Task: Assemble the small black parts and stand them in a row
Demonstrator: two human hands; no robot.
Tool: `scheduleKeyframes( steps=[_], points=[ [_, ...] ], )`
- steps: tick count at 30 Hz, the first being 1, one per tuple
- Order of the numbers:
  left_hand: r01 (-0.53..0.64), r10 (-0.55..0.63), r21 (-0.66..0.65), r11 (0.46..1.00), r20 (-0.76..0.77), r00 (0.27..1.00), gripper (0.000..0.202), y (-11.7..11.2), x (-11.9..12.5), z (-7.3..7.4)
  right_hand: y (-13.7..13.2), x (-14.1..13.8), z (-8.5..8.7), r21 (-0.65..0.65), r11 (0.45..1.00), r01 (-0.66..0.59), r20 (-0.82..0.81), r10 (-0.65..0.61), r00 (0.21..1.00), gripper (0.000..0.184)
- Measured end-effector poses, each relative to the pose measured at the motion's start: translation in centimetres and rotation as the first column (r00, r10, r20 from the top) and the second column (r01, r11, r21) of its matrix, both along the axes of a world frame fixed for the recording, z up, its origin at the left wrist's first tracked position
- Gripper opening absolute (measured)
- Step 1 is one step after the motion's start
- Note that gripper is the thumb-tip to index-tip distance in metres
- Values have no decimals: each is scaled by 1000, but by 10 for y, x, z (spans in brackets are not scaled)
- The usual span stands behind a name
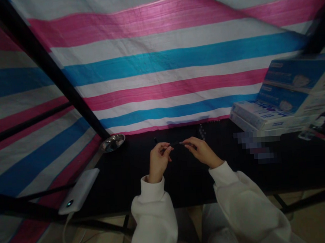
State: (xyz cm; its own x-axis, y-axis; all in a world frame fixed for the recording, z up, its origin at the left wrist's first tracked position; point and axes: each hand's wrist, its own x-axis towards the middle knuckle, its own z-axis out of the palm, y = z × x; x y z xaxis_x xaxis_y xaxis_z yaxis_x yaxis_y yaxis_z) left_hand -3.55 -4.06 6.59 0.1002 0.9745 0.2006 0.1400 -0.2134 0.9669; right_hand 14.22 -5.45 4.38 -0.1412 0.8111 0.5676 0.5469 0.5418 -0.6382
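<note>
A thin dark rod (177,144) is gripped at both ends by the left hand (159,161) and the right hand (203,152), both closed in a pinch; it is held just above the black table (182,182).

Dim, grainy light, wide-angle curved edges

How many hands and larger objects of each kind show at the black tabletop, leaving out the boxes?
Bare hands, left and right: 2
Slim dark stick, pinched between them: 1
Round shiny metal dish: 1
White rectangular power bank: 1
Total: 5
</note>
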Motion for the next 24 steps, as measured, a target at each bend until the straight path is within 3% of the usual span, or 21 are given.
scheduleKeyframes(
  steps=[14,24],
  points=[
    [45,-38,71,996,-109,993,27,-10,0,0,-4,-6,5,31,999,15,52,-17,999,27],
    [30,-26,46,999,-82,996,31,-9,2,-4,-5,-20,2,42,999,0,5,0,1000,34]
  ],
)
